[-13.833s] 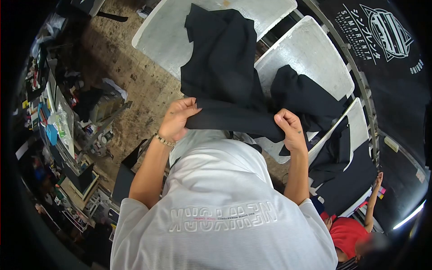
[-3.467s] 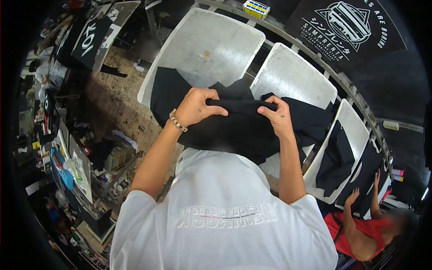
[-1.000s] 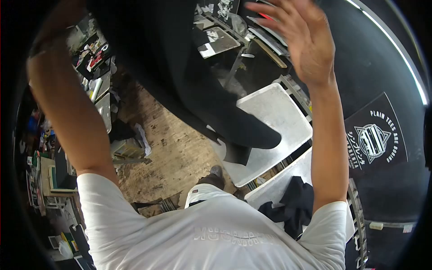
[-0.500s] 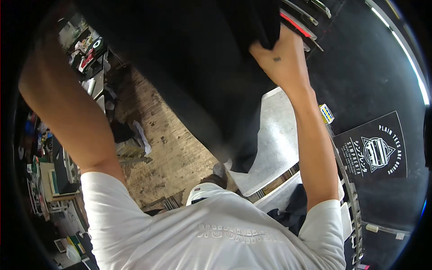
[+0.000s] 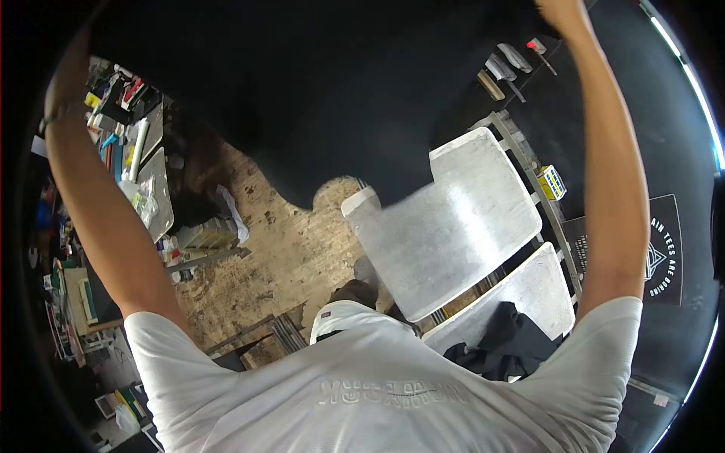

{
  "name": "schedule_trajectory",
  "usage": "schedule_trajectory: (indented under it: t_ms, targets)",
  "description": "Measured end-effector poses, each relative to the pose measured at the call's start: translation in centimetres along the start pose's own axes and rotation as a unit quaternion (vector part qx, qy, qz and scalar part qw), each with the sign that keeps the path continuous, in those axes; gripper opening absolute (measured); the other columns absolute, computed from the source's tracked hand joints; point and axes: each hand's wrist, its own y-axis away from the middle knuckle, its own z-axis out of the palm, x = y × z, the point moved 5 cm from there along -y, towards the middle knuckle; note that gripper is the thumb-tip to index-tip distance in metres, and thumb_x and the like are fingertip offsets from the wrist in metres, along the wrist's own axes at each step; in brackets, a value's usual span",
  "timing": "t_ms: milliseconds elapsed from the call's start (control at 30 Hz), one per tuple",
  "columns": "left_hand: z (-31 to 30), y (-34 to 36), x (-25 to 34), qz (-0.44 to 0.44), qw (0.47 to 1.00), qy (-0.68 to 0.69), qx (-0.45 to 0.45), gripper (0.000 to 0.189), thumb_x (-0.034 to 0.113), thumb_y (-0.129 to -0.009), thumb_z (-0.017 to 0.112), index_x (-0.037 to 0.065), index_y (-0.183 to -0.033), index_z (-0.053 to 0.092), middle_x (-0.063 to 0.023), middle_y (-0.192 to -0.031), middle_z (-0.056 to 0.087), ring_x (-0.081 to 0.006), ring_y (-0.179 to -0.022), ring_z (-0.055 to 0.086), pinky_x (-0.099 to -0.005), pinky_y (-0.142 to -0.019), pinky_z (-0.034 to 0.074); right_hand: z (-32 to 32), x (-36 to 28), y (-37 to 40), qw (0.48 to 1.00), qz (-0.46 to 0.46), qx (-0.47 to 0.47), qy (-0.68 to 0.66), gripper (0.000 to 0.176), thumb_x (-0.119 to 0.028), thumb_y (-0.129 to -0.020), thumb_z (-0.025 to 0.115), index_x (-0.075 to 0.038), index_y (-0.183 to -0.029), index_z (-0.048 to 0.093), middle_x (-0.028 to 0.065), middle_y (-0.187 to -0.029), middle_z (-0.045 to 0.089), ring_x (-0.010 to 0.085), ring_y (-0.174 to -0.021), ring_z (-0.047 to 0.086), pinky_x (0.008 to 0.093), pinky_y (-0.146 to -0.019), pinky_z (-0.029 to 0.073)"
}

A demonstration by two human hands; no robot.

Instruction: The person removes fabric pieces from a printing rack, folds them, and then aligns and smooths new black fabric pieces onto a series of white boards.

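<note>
A large black cloth (image 5: 340, 90) hangs spread out across the upper middle, between my raised arms. My right hand (image 5: 561, 13) is at the top right edge, partly cut off, closed at the cloth's upper right side. At the far upper left my left hand (image 5: 72, 79) is dim beside the cloth's left edge, and its fingers cannot be made out. The cloth's lower edge hangs over part of a pale grey flat board (image 5: 453, 226).
A second pale board (image 5: 540, 283) bears a crumpled black cloth (image 5: 517, 340). A metal rail (image 5: 529, 170) carries a yellow and blue box (image 5: 552, 183). Cluttered shelves (image 5: 106, 294) stand left, beyond the worn floor (image 5: 279, 249). A printed poster (image 5: 664, 249) is at right.
My right hand has moved up and outward to the right, and my left arm has shifted outward. The black cloth has risen and spread wider, uncovering more of the pale board.
</note>
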Motion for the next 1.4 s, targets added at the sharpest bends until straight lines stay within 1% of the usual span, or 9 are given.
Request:
schedule_trajectory:
  t_ms: [100, 133, 300, 433, 500, 833, 1167, 1300, 1400]
  targets:
    - [-1.5, 3.9, 6.4, 0.095, 0.979, -0.16, 0.082, 0.041, 0.001, -0.082, 0.073, -0.008, -0.12, 0.061, -0.0214, -0.11, 0.067, -0.0321, -0.096, 0.066, -0.043, -0.083, 0.059, -4.0, 1.0, -0.2, 1.0, -0.015, -0.011, -0.023, 0.025, -0.007, -0.069, 0.078, -0.002, -0.092, 0.069, 0.0191, -0.096, 0.065, 0.0358, -0.098, 0.061, 0.0424, -0.085, 0.047]
    - [-2.4, 5.6, 7.5, 0.095, 0.979, -0.162, 0.08, 0.041, 0.001, -0.082, 0.073, -0.008, -0.12, 0.061, -0.0214, -0.11, 0.067, -0.0321, -0.096, 0.066, -0.043, -0.083, 0.059, -5.6, 0.6, 0.5, 0.998, -0.012, -0.053, 0.023, 0.02, -0.014, -0.082, 0.071, -0.002, -0.097, 0.068, 0.0181, -0.098, 0.068, 0.0329, -0.097, 0.064, 0.0422, -0.089, 0.049]
    - [-7.2, 19.3, 6.1, -0.125, 0.991, 0.028, -0.037, 0.024, 0.0, -0.083, 0.071, -0.006, -0.106, 0.067, -0.0099, -0.093, 0.068, -0.0175, -0.086, 0.064, -0.0295, -0.077, 0.05, -10.7, 5.3, 9.6, 0.983, -0.048, -0.079, -0.157, 0.025, 0.004, -0.078, 0.057, -0.003, -0.1, 0.068, 0.0101, -0.089, 0.065, 0.0151, -0.083, 0.059, 0.0306, -0.072, 0.046]
    - [2.1, 29.4, 11.6, -0.172, 0.956, 0.029, -0.237, 0.024, -0.001, -0.068, 0.079, -0.006, -0.09, 0.07, -0.0106, -0.084, 0.067, -0.0197, -0.076, 0.062, -0.0316, -0.069, 0.047, -14.3, 6.0, 20.9, 0.973, 0.017, -0.189, -0.13, 0.048, 0.015, -0.051, 0.042, 0.0, -0.09, 0.066, 0.007, -0.078, 0.052, 0.0176, -0.074, 0.044, 0.0261, -0.069, 0.037]
    - [6.4, 33.6, 12.9, -0.194, 0.904, 0.052, -0.376, 0.022, 0.0, -0.068, 0.08, -0.005, -0.086, 0.068, -0.0124, -0.081, 0.066, -0.0219, -0.07, 0.06, -0.0337, -0.066, 0.046, -14.9, 7.9, 27.0, 0.964, 0.063, -0.212, -0.15, 0.047, 0.017, -0.051, 0.042, 0.0, -0.088, 0.064, 0.0079, -0.076, 0.051, 0.0186, -0.073, 0.044, 0.0279, -0.067, 0.037]
    - [19.1, 60.4, 18.4, -0.343, 0.745, 0.215, -0.53, 0.022, 0.006, -0.07, 0.081, -0.003, -0.082, 0.065, -0.0116, -0.08, 0.062, -0.0261, -0.071, 0.061, -0.0332, -0.063, 0.046, -15.8, 16.1, 54.6, 0.924, 0.117, -0.363, 0.02, 0.028, 0.014, -0.057, 0.053, -0.011, -0.069, 0.051, 0.0056, -0.072, 0.049, 0.0281, -0.08, 0.052, 0.0396, -0.073, 0.032]
    - [21.4, 70.1, 21.6, -0.317, 0.597, 0.231, -0.7, 0.025, 0.016, -0.075, 0.08, 0.0, -0.093, 0.071, -0.0118, -0.093, 0.071, -0.0286, -0.087, 0.068, -0.0362, -0.077, 0.053, -21.3, 16.9, 66.7, 0.863, 0.183, -0.466, 0.062, 0.029, 0.014, -0.054, 0.056, -0.01, -0.068, 0.047, 0.0064, -0.069, 0.053, 0.0306, -0.079, 0.052, 0.0413, -0.071, 0.035]
    - [20.3, 69.7, 18.4, -0.556, 0.411, 0.34, -0.637, 0.029, 0.026, -0.088, 0.075, 0.002, -0.103, 0.071, -0.0078, -0.099, 0.073, -0.0154, -0.092, 0.068, -0.0291, -0.082, 0.054, -21.5, 18.6, 67.3, 0.766, 0.206, -0.603, 0.089, 0.028, 0.004, -0.061, 0.067, -0.009, -0.082, 0.054, 0.0111, -0.085, 0.057, 0.0319, -0.086, 0.057, 0.0449, -0.08, 0.045]
    - [18.9, 72.6, 9.8, -0.709, 0.629, 0.099, -0.302, 0.031, 0.034, -0.089, 0.072, 0.004, -0.089, 0.065, -0.0069, -0.084, 0.068, -0.0126, -0.077, 0.061, -0.028, -0.069, 0.051, -17.9, 21.5, 65.3, 0.788, 0.253, -0.559, -0.047, 0.033, -0.005, -0.069, 0.069, -0.008, -0.1, 0.058, 0.017, -0.102, 0.059, 0.0369, -0.104, 0.056, 0.0473, -0.09, 0.046]
